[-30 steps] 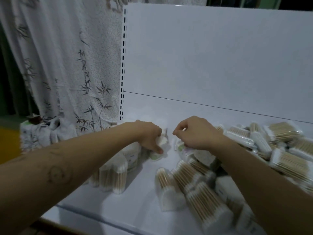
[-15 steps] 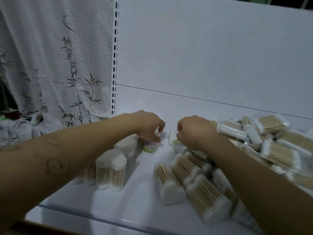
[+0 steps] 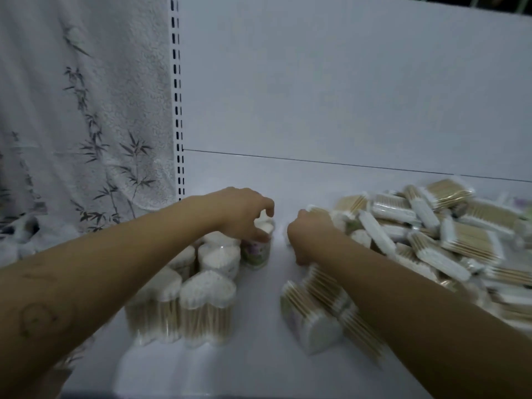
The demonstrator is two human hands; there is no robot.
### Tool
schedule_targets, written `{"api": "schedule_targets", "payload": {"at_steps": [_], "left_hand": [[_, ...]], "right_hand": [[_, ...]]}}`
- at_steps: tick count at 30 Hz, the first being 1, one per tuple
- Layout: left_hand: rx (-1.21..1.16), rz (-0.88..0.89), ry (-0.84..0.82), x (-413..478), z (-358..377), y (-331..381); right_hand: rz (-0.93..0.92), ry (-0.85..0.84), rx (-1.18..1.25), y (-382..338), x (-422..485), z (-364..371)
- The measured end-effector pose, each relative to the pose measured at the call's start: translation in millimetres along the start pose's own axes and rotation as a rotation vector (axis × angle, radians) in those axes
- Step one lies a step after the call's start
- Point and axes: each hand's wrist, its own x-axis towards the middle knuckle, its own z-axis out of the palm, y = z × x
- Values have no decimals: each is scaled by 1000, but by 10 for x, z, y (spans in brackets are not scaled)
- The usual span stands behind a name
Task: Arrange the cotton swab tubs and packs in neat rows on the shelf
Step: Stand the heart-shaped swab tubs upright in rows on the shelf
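A small upright tub with a floral label (image 3: 257, 252) stands on the white shelf (image 3: 253, 367), at the right end of the standing tubs. My left hand (image 3: 241, 213) arches over its top, thumb and fingers curled on the rim. Left of it stand round tubs (image 3: 220, 258) and, nearer me, heart-shaped tubs of swabs (image 3: 205, 306) side by side. My right hand (image 3: 309, 228) is curled at the left edge of a loose pile of flat swab packs (image 3: 431, 240); what its fingers hold is hidden. A heart-shaped tub (image 3: 312, 323) lies on its side under my right forearm.
The shelf's white back panel (image 3: 345, 96) rises behind, with a slotted upright (image 3: 177, 110) at its left edge. A bamboo-print curtain (image 3: 86, 110) hangs to the left. A strip of bare shelf runs between the standing tubs and the pile.
The floral tub went from tilted to upright beside the round tubs under my left hand. My right hand stayed curled at the pile's edge. The view shifted left and down.
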Motion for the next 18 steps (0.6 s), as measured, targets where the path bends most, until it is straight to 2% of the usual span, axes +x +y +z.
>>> {"api": "schedule_targets", "payload": {"at_steps": [6,9,13,16,18], "left_hand": [[-111,54,14,-64,-134,-47],[-141,69,20,-92,-145,-73],[-157,73,49,-125,-112,-109],[-252,66,91,-129,-135,-109],[-344,65,117,-139,-166,-72]], "right_hand": [[61,33,-14,51,-32,-79],[130,44,115,69,-87,-215],[257,52,601,248,-231,-393],[323,162,1078,396,-369,-448],[331,244,1311,459,-478,-475]]}}
